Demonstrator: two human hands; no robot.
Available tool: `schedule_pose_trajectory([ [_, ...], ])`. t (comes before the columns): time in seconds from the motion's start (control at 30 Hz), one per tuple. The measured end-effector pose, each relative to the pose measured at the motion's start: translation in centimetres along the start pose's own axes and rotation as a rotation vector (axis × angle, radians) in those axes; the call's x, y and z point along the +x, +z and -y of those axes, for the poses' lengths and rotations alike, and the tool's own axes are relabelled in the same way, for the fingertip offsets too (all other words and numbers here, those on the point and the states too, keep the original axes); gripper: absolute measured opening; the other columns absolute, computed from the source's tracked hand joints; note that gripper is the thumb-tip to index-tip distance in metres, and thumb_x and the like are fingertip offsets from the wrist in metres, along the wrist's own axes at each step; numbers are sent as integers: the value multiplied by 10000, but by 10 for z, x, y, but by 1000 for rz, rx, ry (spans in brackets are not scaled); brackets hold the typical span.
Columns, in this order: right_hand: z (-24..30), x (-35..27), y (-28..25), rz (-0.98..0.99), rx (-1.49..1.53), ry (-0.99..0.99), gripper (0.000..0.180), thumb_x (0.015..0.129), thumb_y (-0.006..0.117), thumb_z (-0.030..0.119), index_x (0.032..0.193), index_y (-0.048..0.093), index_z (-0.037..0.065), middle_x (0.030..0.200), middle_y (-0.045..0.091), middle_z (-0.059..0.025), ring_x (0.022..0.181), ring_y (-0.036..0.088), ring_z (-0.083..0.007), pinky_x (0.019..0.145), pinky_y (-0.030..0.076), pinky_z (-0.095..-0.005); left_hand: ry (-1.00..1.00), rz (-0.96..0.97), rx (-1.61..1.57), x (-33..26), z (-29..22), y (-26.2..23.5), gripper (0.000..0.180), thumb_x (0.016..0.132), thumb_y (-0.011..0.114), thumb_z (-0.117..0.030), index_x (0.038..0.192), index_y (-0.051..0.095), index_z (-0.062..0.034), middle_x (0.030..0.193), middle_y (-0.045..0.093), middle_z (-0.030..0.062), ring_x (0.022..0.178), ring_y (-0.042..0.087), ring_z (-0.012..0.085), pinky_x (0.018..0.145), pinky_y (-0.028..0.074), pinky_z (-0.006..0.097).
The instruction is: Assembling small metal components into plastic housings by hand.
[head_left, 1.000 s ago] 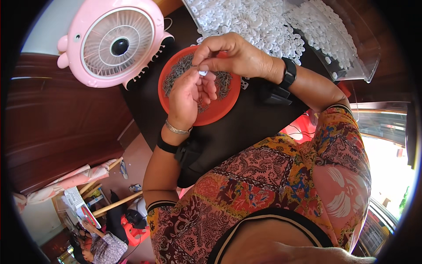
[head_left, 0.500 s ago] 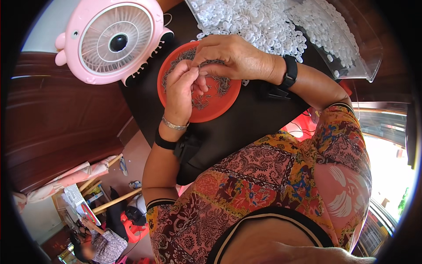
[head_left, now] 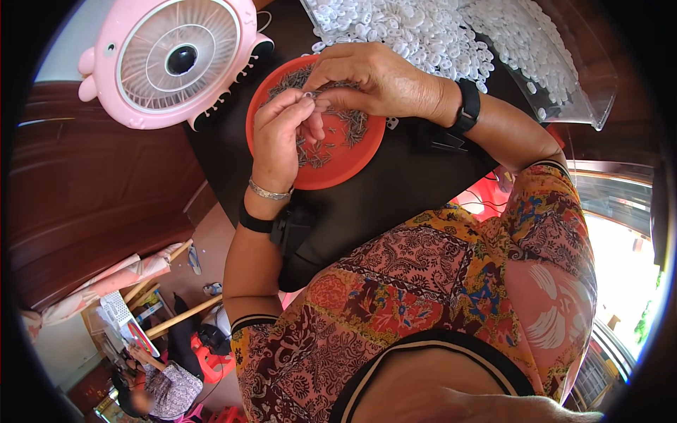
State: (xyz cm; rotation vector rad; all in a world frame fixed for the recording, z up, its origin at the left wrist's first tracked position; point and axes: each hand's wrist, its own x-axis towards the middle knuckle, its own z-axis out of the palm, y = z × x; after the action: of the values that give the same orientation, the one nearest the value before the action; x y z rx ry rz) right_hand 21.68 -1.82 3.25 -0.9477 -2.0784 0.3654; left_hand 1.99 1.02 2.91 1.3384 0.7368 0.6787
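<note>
Above the orange-red bowl (head_left: 352, 166), my left hand (head_left: 278, 134) and my right hand (head_left: 384, 81) meet with their fingertips pinched together. A small white plastic piece (head_left: 308, 95) seems to show at the tips of my left thumb and forefinger. Whatever my right thumb and forefinger grip is hidden or too small to make out. Many short, thin grey metal pins (head_left: 356, 127) lie in the bowl, partly covered by my hands. Behind my right hand spreads a heap of small white oval plastic pieces with holes (head_left: 409, 32).
A pink fan (head_left: 182, 62) stands at the far left of the black table (head_left: 367, 218). A clear tray (head_left: 596, 106) with more white pieces is at the far right. One loose white piece (head_left: 391, 123) lies beside the bowl. Another person (head_left: 173, 391) sits at the lower left.
Both hands have shifted slightly left and away from me, still pinched together. The bowl and fan also appear a little further left and up in view.
</note>
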Motion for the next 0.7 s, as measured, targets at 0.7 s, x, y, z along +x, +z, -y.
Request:
schedule_pose_trajectory([
  [0.7,-1,-1,2,-47,-209,-79,169,769,695,167,906,643,83,828,601,-62,807,617,-270,669,511,-375,65,-132,24,1,5,1,208,895,508,-171,753,579,-37,617,554,19,512,492,80,483,358,203],
])
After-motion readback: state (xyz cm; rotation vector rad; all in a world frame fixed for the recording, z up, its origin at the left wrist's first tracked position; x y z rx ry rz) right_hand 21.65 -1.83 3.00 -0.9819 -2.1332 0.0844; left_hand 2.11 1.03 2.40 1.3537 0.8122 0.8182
